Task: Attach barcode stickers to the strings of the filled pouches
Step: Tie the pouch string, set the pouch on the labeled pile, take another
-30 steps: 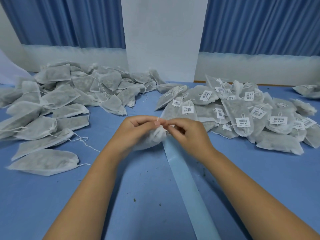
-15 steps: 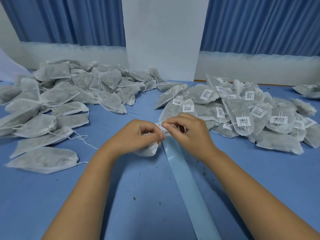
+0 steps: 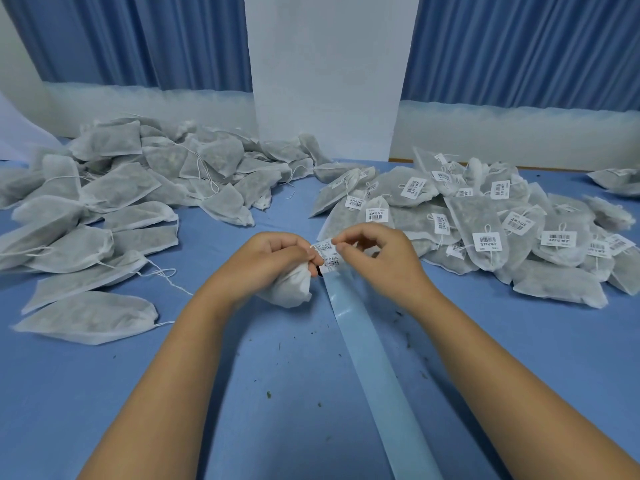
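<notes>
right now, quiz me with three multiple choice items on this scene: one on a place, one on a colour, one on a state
1. Where is the pile of stickered pouches?
A. left of the hands
B. right of the hands
C. on the floor

2. What colour is the table?
A. red
B. green
C. blue

3. What is the left hand doing?
A. lying flat on the table
B. gripping a pouch
C. holding scissors

Answers:
1 B, the heap with barcode labels lies at the right.
2 C, the bare surface is blue.
3 B, its fingers curl round the pouch while the right hand pinches a barcode sticker.
</notes>
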A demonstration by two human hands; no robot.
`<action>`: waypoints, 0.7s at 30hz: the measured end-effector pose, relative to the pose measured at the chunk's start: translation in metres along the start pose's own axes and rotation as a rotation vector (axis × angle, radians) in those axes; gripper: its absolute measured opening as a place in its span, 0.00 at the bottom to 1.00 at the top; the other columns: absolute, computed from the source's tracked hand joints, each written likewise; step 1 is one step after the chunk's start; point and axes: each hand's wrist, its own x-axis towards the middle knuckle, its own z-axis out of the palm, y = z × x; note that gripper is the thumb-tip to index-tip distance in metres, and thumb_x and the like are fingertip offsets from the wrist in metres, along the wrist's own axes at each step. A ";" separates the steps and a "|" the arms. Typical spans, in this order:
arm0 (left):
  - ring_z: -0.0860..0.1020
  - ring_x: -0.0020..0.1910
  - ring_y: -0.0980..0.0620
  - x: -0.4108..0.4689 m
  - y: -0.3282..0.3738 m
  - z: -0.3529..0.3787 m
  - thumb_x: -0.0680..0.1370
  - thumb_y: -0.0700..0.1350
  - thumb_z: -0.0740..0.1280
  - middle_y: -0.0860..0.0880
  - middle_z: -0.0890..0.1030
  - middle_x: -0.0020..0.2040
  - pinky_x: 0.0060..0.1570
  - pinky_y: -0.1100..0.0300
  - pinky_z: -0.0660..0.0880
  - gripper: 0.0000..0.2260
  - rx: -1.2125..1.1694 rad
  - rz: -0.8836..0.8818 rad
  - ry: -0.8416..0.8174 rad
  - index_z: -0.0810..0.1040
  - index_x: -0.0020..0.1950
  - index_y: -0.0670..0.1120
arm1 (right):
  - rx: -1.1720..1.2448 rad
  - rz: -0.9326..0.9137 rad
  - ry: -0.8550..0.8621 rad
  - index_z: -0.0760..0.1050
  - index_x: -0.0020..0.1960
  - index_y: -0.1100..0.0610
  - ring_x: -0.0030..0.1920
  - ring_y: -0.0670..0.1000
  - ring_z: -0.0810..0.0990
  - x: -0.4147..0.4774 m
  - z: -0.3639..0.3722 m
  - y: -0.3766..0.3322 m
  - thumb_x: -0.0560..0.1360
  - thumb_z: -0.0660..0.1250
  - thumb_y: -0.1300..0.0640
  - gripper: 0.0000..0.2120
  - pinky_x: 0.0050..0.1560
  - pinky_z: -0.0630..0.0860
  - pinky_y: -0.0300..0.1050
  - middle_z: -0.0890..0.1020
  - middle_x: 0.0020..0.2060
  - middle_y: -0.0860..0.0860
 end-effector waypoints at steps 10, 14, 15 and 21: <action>0.81 0.41 0.57 0.001 0.000 0.001 0.80 0.40 0.65 0.49 0.84 0.39 0.43 0.71 0.74 0.15 0.024 0.051 -0.012 0.83 0.35 0.50 | 0.222 0.073 -0.199 0.85 0.46 0.56 0.43 0.48 0.83 -0.005 0.002 -0.007 0.74 0.72 0.62 0.04 0.43 0.78 0.36 0.86 0.41 0.48; 0.83 0.46 0.52 0.001 -0.002 0.000 0.79 0.39 0.65 0.46 0.85 0.39 0.50 0.66 0.77 0.14 0.006 0.058 -0.015 0.82 0.36 0.49 | 0.270 0.260 -0.301 0.85 0.48 0.54 0.40 0.42 0.78 -0.005 0.004 -0.005 0.76 0.70 0.57 0.05 0.32 0.69 0.31 0.85 0.40 0.47; 0.83 0.44 0.53 0.000 -0.002 0.000 0.79 0.38 0.65 0.47 0.84 0.38 0.46 0.67 0.77 0.14 -0.002 0.061 -0.014 0.82 0.36 0.49 | 0.285 0.268 -0.309 0.85 0.49 0.55 0.40 0.43 0.78 -0.006 0.004 -0.004 0.76 0.70 0.57 0.05 0.32 0.68 0.32 0.84 0.41 0.47; 0.81 0.37 0.55 0.001 -0.001 -0.002 0.76 0.40 0.67 0.47 0.85 0.37 0.40 0.67 0.76 0.13 0.005 0.020 -0.027 0.82 0.33 0.50 | 0.322 0.241 -0.331 0.83 0.44 0.54 0.39 0.43 0.77 -0.008 0.005 -0.008 0.75 0.72 0.60 0.03 0.34 0.70 0.32 0.85 0.44 0.57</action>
